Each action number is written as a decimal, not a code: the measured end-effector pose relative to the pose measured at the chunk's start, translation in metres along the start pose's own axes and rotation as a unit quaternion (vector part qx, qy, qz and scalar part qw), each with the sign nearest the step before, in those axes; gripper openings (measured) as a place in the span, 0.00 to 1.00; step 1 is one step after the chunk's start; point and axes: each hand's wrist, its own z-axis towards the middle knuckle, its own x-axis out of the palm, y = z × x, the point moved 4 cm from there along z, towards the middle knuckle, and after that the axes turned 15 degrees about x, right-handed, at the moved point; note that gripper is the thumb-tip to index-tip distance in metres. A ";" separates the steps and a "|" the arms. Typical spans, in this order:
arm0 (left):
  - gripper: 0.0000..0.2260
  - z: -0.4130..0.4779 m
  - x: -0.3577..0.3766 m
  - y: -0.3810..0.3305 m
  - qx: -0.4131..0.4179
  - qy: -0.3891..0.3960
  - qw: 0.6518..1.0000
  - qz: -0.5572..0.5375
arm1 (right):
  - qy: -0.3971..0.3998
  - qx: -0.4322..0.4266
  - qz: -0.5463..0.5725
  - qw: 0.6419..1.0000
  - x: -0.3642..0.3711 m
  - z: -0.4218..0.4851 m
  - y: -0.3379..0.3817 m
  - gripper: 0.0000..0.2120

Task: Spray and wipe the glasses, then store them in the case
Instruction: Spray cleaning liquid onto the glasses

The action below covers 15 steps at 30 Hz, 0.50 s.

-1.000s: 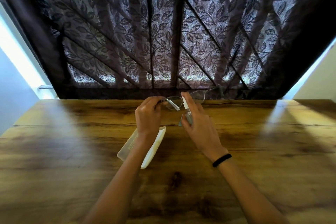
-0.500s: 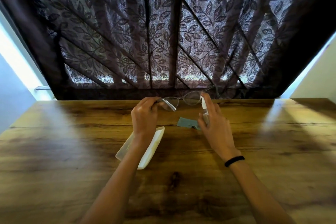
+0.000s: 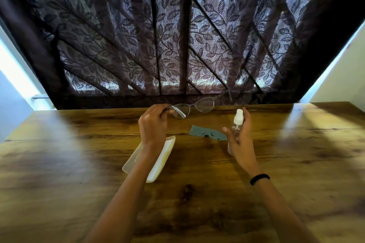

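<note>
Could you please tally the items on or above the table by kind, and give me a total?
Glasses, in the left hand: 1
Spray bottle, in the right hand: 1
Cleaning cloth, lying on the table: 1
Open case, on the table: 1
Total: 4

case (image 3: 165, 156) middle under left forearm

Head view, single wide-angle camera, worn on the person. Faces forward and down over a wooden table (image 3: 296, 163) toward a leaf-patterned curtain (image 3: 177, 35) behind its far edge. Both forearms enter from the bottom edge; hands sit near frame centre. Straight lines bow toward the margins. No second view.
</note>
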 end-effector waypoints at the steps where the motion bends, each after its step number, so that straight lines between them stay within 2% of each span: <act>1: 0.05 0.000 0.000 -0.001 -0.003 0.001 1.000 0.001 | 0.004 0.015 0.011 1.000 -0.002 0.001 -0.005 0.32; 6: 0.05 0.000 0.002 -0.001 -0.019 -0.003 1.000 -0.005 | -0.019 0.059 0.004 0.998 -0.008 0.004 -0.018 0.30; 10: 0.03 0.000 0.004 -0.001 -0.034 -0.008 0.999 -0.024 | -0.030 0.042 0.015 0.999 -0.013 -0.002 -0.012 0.30; 13: 0.04 -0.002 0.003 0.002 -0.044 -0.010 0.999 -0.026 | -0.029 0.014 0.097 0.995 -0.019 -0.009 0.008 0.24; 15: 0.05 -0.002 0.002 0.003 -0.049 -0.014 0.998 -0.036 | -0.072 -0.030 0.093 0.993 -0.027 -0.007 0.028 0.18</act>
